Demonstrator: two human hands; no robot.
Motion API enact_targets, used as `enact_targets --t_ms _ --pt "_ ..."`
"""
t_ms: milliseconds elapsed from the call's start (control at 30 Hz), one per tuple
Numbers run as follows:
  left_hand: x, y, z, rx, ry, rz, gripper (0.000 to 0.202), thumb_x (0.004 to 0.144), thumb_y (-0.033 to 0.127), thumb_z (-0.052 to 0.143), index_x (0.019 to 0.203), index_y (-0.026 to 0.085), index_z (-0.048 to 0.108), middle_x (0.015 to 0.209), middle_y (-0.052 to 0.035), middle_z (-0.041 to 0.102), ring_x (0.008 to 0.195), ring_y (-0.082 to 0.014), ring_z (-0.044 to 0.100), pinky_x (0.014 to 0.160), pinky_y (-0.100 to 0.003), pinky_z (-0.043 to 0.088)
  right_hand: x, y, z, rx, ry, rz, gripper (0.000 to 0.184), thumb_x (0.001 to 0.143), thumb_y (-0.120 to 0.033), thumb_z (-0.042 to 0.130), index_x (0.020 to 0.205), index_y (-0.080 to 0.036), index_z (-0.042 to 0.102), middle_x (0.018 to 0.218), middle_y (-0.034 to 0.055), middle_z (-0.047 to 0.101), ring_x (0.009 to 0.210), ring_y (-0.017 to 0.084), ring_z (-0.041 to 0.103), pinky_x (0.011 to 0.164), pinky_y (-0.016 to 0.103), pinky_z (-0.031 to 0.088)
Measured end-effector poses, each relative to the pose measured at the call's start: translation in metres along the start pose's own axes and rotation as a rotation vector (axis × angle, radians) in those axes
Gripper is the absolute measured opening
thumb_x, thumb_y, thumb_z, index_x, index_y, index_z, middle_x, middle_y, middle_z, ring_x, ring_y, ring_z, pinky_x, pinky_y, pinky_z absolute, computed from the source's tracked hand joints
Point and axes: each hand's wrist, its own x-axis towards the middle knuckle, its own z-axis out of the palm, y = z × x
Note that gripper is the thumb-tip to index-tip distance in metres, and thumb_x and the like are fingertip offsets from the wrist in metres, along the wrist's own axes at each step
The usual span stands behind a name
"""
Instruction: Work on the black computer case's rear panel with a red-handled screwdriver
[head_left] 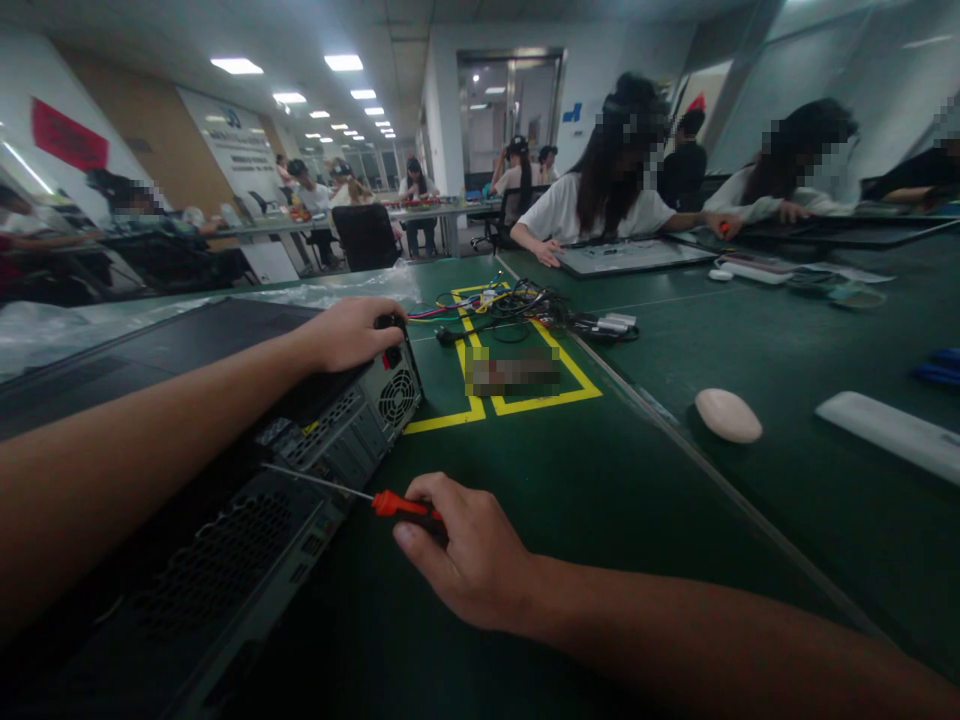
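1. The table (pixel 637 500) is carrying everything here; its far edge is showing, its near edge is not.
2. The case (pixel 187 340) is lying on the table's left side, running out of view, its vented rear panel facing the table's right edge. It should be sitting flat so it isn't rocking under the tool.
3. The cables (pixel 525 305) are bunching towards the table's far edge, beyond the case's rear corner; they seem to be staying well out of the working path.
4. The left hand (pixel 356 335) is resting on the case's far rear corner, fingers curling over the edge. Whether it is gripping or only steadying, I cannot tell. Pressing down firmly here would be serving well against twisting.
5. The right hand (pixel 480 555) is closing narrowly around the tool's handle, thumb and fingers wrapping it, above the table in front of the rear panel.
6. The screwdriver (pixel 386 502) is pointing left across that panel, its shaft slanting rather than lining up square. If a screw is being worked, straightening the shaft, seating the tip fully and pushing while turning would be lessening slips; whether the tip is touching, I cannot tell.
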Motion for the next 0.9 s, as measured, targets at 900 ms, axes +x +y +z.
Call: enact_targets --t_ms 900 --pt "0.0006 -0.0001 -0.0001 0.023 0.001 -0.001 0.060 0.084 0.048 0.043 0.127 0.016 0.070 0.121 -0.0128 0.074 0.111 -0.0327 0.067 0.100 -0.044 0.049 0.0003 -0.0006 0.0024 0.135 -0.045 0.057 0.013 0.096 -0.024 0.059 0.108 -0.023 0.053 0.088 0.0004 0.064 0.071 0.017 0.062 0.064 0.029 0.044"
